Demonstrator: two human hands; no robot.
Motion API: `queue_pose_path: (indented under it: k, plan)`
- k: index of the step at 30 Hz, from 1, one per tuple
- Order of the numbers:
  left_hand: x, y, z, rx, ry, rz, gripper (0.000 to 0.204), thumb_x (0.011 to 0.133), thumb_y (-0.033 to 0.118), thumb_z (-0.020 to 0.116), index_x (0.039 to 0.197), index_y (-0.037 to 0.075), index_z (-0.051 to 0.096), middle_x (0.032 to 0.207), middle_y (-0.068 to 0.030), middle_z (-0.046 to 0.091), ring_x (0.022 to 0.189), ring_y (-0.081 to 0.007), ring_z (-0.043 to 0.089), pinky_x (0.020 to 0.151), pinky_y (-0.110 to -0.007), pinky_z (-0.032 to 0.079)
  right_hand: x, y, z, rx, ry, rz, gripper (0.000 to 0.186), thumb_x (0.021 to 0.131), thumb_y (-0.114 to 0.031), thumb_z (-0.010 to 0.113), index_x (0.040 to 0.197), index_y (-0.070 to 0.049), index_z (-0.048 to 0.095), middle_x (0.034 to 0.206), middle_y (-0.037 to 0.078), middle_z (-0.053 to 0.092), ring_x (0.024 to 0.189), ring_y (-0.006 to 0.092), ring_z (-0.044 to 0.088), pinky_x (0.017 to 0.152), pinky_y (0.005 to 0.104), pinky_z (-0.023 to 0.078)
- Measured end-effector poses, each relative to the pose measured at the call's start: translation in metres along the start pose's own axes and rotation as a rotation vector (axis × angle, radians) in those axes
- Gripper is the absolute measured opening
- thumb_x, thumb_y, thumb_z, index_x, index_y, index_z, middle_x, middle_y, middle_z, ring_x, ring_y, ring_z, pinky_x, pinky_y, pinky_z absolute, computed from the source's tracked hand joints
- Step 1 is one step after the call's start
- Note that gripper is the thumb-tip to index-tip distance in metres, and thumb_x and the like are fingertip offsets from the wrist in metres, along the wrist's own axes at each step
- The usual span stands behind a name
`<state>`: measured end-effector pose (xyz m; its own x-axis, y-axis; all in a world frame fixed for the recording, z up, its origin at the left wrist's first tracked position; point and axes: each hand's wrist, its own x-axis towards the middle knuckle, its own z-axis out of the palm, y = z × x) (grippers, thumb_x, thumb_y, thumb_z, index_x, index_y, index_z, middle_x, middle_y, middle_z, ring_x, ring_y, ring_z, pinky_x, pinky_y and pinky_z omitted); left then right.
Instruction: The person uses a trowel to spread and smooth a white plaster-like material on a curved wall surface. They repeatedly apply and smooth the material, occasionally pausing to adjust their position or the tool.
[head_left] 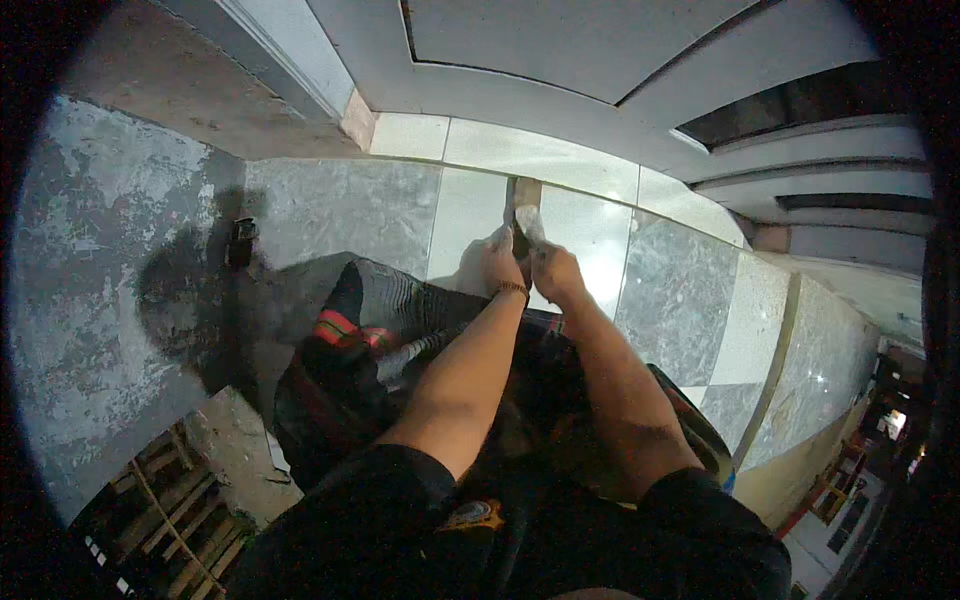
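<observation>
My right hand point(557, 273) is closed on a hand tool with a pale, flat blade point(528, 222), perhaps a scraper. Its handle is hidden in the fist. The blade lies over a narrow brown strip point(527, 190) between two white tiles; whether the strip is a bare gap or a piece set into it I cannot tell. Close on the left, my left hand point(502, 265) is closed at the strip's edge, its thumb pointing away from me. What its fingers hold, if anything, is hidden. A beaded bracelet point(512, 289) circles the left wrist.
Grey tiles point(340, 205) flank the white ones. A panelled door point(530, 50) stands ahead beyond a pale tiled sill point(540, 160). To the left rises a worn grey wall point(110, 250). Wooden slats point(180, 510) lie at lower left. A step edge point(770, 365) runs along the right.
</observation>
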<state>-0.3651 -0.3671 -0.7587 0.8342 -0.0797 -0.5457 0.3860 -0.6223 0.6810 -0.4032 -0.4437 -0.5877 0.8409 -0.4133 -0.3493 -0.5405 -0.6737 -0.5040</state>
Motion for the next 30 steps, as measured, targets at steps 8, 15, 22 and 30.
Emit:
queue_pose_path:
  k: [8,15,22,30]
  plan:
    - [-0.014,0.025,-0.021,-0.21,0.019,-0.105,0.066,0.097,0.057,0.059,0.119,-0.005,0.067,0.123,-0.0269,0.066,0.113,-0.0428,0.064,0.094,-0.048,0.051,-0.006,-0.014,-0.012,0.087,-0.023,0.114,0.031,0.096,-0.025,0.055,0.114,-0.006,0.072,0.098,0.027,0.072,0.094,0.0463,0.07,0.084,0.0486,0.056]
    - [-0.015,0.027,-0.036,0.029,-0.029,0.1,0.053,0.094,0.043,0.065,0.125,0.0,0.067,0.122,-0.0272,0.067,0.114,-0.0398,0.065,0.096,-0.048,0.052,0.029,-0.018,-0.034,0.498,-0.005,0.194,0.05,0.104,-0.021,0.056,0.152,-0.012,0.05,0.068,0.004,0.06,0.05,0.0128,0.054,0.045,0.0311,0.047]
    - [-0.009,0.18,-0.139,-0.128,0.045,0.394,0.041,0.093,0.03,0.069,0.125,0.005,0.07,0.109,-0.0187,0.073,0.094,-0.0319,0.071,0.088,-0.04,0.057,0.01,-0.111,-0.121,0.841,0.172,-0.146,0.05,0.093,-0.012,0.069,0.14,0.001,0.055,0.115,0.013,0.068,0.103,0.0158,0.063,0.09,0.0312,0.051]
    - [-0.108,0.367,-0.344,-0.957,-0.999,0.665,0.063,0.104,0.049,0.054,0.137,-0.005,0.059,0.121,-0.0154,0.069,0.111,-0.0231,0.066,0.099,-0.038,0.051,-0.033,-0.205,-0.198,0.838,0.287,-0.607,0.034,0.102,-0.028,0.054,0.121,-0.002,0.062,0.08,0.005,0.06,0.075,0.0145,0.056,0.07,0.0332,0.048]
